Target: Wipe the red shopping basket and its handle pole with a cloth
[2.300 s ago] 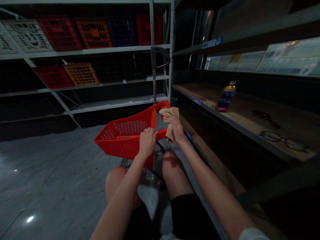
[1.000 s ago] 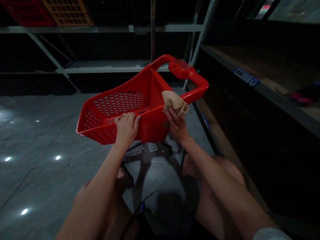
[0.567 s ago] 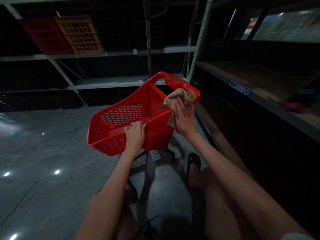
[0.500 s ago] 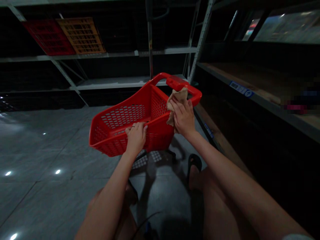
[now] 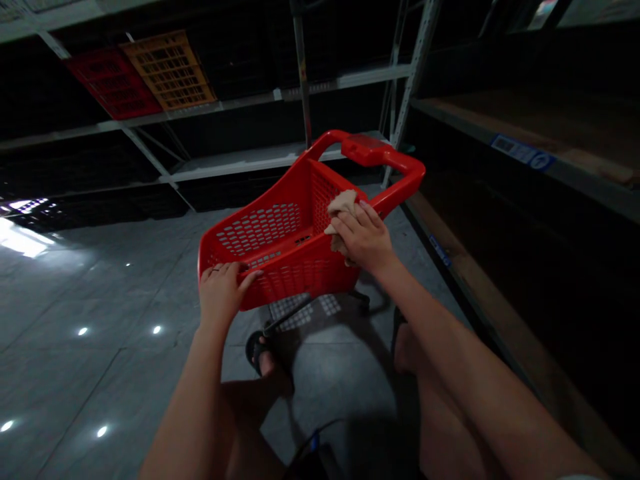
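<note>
A red plastic shopping cart [image 5: 295, 270] stands in front of me, its handle loop up at the right. At the basket's front corner, my left hand [image 5: 220, 290] grips the near rim, fingers curled over it and thumb along the top. My right hand [image 5: 364, 237] presses a crumpled beige cloth [image 5: 343, 201] onto the rim near the handle end. Part of the cloth hangs down the outer side beneath my fingers; the rest is hidden under the palm.
Metal shelving [image 5: 245, 160] runs behind the cart, holding a red crate [image 5: 115, 83] and a yellow crate [image 5: 170, 70]. Wooden-topped shelves with a blue label [image 5: 523, 152] line the right side. My sandalled foot [image 5: 259, 353] is on the tiled floor [image 5: 165, 373] below the cart.
My left hand has slid along the rim from its middle to the front corner. The right hand with the cloth has come down off the handle onto the basket rim.
</note>
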`<state>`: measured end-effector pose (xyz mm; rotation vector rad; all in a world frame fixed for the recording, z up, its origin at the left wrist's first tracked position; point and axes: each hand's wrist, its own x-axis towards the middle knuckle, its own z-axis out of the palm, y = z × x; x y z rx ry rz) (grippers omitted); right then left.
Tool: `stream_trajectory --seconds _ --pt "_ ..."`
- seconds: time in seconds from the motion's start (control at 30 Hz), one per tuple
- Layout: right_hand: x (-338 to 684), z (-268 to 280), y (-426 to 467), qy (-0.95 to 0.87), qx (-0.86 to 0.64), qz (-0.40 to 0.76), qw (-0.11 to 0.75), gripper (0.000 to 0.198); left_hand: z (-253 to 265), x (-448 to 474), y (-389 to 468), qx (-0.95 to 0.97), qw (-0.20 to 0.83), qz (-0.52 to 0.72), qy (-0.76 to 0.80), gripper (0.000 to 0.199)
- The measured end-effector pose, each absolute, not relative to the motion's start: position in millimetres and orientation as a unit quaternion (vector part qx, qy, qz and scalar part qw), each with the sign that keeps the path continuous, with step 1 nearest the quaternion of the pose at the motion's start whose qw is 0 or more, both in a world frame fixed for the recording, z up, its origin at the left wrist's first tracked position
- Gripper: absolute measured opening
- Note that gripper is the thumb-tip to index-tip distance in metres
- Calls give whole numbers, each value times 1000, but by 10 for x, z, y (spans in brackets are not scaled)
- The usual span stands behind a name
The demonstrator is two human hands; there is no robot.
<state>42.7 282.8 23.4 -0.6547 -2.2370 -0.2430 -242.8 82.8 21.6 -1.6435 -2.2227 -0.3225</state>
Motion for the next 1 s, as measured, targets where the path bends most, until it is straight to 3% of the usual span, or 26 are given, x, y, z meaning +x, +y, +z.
stream_trajectory --seconds 0.2,0.33,0.53,0.63,0.8,0.87,1.0 --pt "774 231 3035 -852 -313 -104 406 34 145 -2391 892 -680 63 -122 -721 49" --pt "826 98 3148 -821 -359 -95 435 36 66 -2041 1040 -693 104 -114 -704 50" --pt "326 -181 2569 -895 -288 -44 338 28 33 -1519 1343 -713 135 -104 -680 36" --pt "133 -218 2225 -908 -249 -33 334 27 34 -1370 1476 -729 111 -117 -665 33" --pt "479 -112 2482 -917 -233 -69 316 28 2 -1281 1548 -741 80 -145 -651 35" --pt "767 -72 2801 -890 -294 -77 341 30 -29 -1277 1545 -731 79 -149 -662 39" --pt "1188 -98 3353 -734 -445 -65 509 35 -89 -1287 1547 -719 55 -173 -671 42"
